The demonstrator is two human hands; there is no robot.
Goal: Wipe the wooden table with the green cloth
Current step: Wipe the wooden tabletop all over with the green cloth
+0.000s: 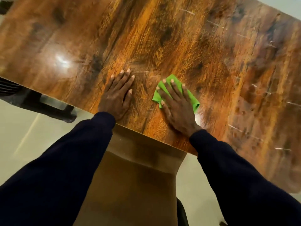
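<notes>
— What is seen nearest?
— Two dark sleeves (65,160) are seen stretched over the near edge of the table (162,38).
— How are the hands laid?
— The left hand (115,97) is laid flat on bare wood, with fingers straight and nothing held. The right hand (177,110) is pressed flat on the green cloth (176,79), fingers spread.
— How is the cloth described?
— It is bright lime green and bunched small. It is mostly covered, with edges shown past the fingertips and at both sides. It is placed near the table's near edge, apart from the left hand.
— And farther off?
— Glossy brown wood with dark knots is seen, and pale scratches (187,11) are scattered to the right.
</notes>
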